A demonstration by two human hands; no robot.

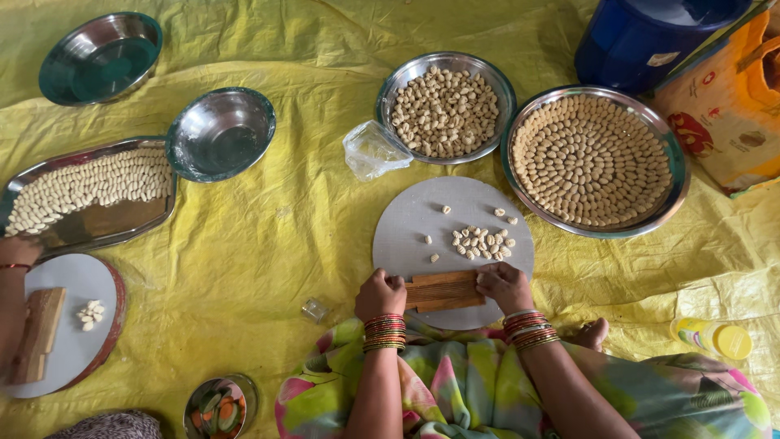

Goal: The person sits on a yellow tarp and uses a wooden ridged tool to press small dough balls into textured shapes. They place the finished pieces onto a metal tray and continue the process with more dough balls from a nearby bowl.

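Head view: a ridged wooden board point(444, 290) is held at the near edge of a round grey board point(422, 223), its long axis running side to side between the two grips. The left hand point(380, 294) is closed on the board's left end, fingers curled over the edge. The right hand point(504, 286) is pressed on the right end, fingers folded down; whether a piece of dough is pinched beneath them cannot be told.

Just beyond the right grip, a loose cluster of small shaped dough pieces point(481, 243) is seen on the grey board, with a few strays farther off and to the left. The cluster lies nearer the right grip than the left.

Farther beyond, past the grey board's rim, a steel bowl of shaped pieces point(446, 110) is set, and up and to the right of the right grip a wide steel tray point(673, 175) is filled with pieces laid in rings. A crumpled clear plastic bag point(371, 149) lies beyond the left grip. Everything rests on a yellow sheet point(268, 244) spread on the floor.

Far to the left, another person's hand point(18, 250) is seen by a second tray of pieces point(89, 232).
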